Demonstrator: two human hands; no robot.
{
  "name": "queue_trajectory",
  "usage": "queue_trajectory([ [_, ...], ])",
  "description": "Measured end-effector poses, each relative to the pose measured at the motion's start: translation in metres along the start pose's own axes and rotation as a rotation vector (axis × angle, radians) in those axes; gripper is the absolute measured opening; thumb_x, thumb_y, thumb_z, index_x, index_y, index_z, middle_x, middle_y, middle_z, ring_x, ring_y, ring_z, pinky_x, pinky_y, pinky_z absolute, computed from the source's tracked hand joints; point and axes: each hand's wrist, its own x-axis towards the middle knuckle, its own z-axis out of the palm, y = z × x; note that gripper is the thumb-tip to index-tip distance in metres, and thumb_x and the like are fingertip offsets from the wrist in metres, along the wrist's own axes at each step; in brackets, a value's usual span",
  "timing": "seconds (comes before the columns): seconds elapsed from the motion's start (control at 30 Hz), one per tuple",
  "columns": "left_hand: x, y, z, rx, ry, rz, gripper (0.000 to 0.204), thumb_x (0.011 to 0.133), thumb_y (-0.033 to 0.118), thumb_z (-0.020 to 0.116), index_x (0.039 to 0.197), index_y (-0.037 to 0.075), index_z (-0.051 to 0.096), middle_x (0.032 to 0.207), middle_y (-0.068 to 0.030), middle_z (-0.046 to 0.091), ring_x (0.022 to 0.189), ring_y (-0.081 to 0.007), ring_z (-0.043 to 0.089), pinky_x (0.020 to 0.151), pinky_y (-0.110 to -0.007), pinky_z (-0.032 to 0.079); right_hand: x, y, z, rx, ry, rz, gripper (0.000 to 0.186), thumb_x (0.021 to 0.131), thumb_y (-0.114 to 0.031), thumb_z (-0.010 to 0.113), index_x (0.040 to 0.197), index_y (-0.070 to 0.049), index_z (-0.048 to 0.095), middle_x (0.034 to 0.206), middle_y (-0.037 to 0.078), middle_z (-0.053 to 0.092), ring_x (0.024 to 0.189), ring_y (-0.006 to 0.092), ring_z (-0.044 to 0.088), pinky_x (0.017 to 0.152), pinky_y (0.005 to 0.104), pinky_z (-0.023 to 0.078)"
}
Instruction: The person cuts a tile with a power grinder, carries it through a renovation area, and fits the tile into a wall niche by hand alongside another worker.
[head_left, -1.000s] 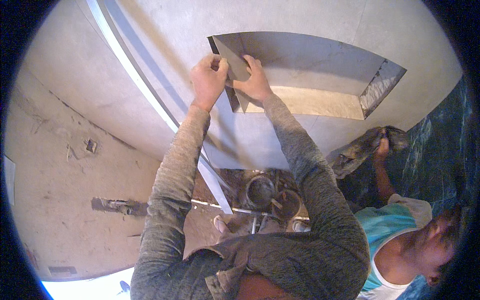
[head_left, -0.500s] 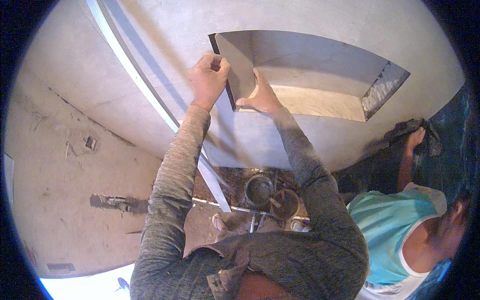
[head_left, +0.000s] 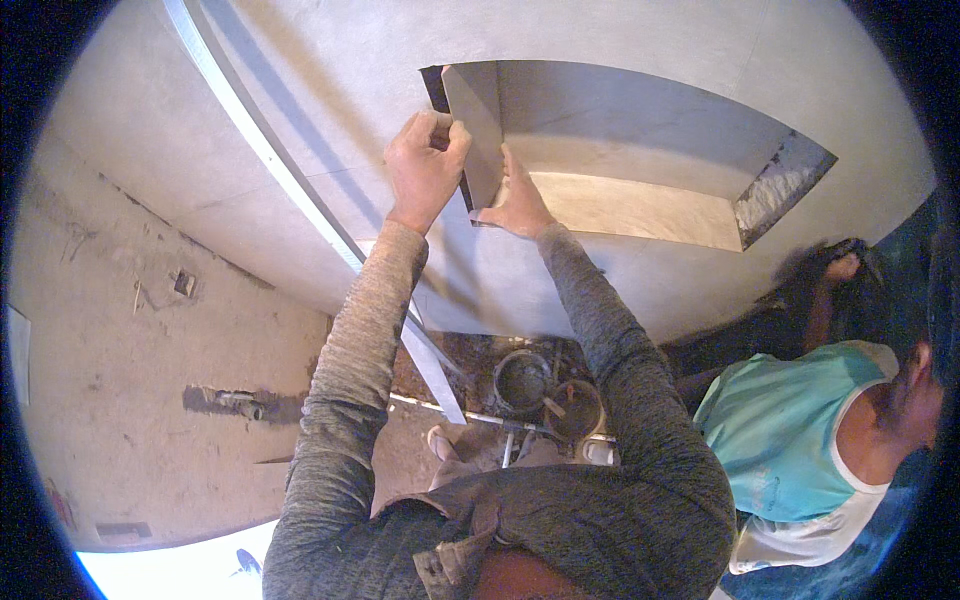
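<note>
A narrow beige tile piece [head_left: 474,135] stands on edge at the left end of a rectangular wall niche [head_left: 620,205]. Dark gaps show between it and the opening's left edge. My left hand [head_left: 425,170] is closed, thumb and fingers curled together at the tile's front edge; whatever they pinch is hidden. From the other side, my right hand [head_left: 520,203] grips the tile low down, thumb at its front edge and fingers along its inner face. The niche's back and bottom are lined with tile, while its right end [head_left: 785,185] is rough and grey.
A long pale metal straightedge [head_left: 265,150] leans along the wall left of my arms. Below stand two buckets [head_left: 522,380], [head_left: 573,410] of dark material, near a pipe. At right, a co-worker in a turquoise top [head_left: 790,430] reaches to the dark wall.
The tile piece has swung a little, now seen more edge-on. My hands stay on either side of it, the right slightly lower-left. The co-worker's hand and head have shifted.
</note>
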Motion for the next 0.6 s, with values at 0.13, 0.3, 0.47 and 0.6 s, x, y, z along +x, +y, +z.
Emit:
queue_trajectory([
  [0.13, 0.001, -0.006, 0.003, 0.004, 0.029, -0.012, 0.009, 0.083, 0.008, 0.072, 0.080, 0.001, 0.068, 0.074, -0.0121, 0.069, 0.062, -0.0205, 0.070, 0.058, -0.034, 0.056, 0.000, 0.009, 0.003, 0.047, 0.000, -0.014, 0.132, 0.060, -0.032, 0.095, 0.159, -0.003, 0.014, 0.155, 0.028, 0.035, 0.144, 0.0449, 0.034, 0.120, 0.0489, 0.030],
  [0.3, 0.004, -0.006, 0.002, 0.004, 0.035, 0.025, 0.009, 0.083, 0.008, 0.072, 0.079, 0.001, 0.068, 0.073, -0.0119, 0.069, 0.062, -0.0203, 0.070, 0.058, -0.034, 0.055, 0.011, 0.017, 0.013, 0.131, 0.036, -0.106, 0.124, 0.061, -0.031, 0.095, 0.158, -0.002, 0.022, 0.151, 0.028, 0.041, 0.139, 0.0441, 0.039, 0.117, 0.0486, 0.034],
  [0.47, 0.006, 0.000, 0.000, 0.066, 0.044, -0.002, 0.008, 0.082, 0.007, 0.072, 0.077, 0.001, 0.069, 0.073, -0.0124, 0.070, 0.062, -0.0216, 0.070, 0.058, -0.034, 0.055, 0.009, 0.011, 0.013, 0.181, 0.039, -0.087, 0.123, 0.062, -0.029, 0.095, 0.158, -0.005, 0.023, 0.146, 0.027, 0.045, 0.135, 0.0425, 0.044, 0.112, 0.0469, 0.041],
  [0.6, 0.006, -0.001, 0.000, 0.097, 0.067, -0.038, 0.008, 0.080, 0.006, 0.072, 0.076, 0.001, 0.068, 0.072, -0.0130, 0.070, 0.062, -0.0227, 0.070, 0.058, -0.035, 0.055, 0.012, 0.009, 0.014, 0.154, 0.026, -0.082, 0.122, 0.062, -0.030, 0.095, 0.159, -0.007, 0.024, 0.145, 0.027, 0.046, 0.134, 0.0429, 0.044, 0.113, 0.0475, 0.040],
])
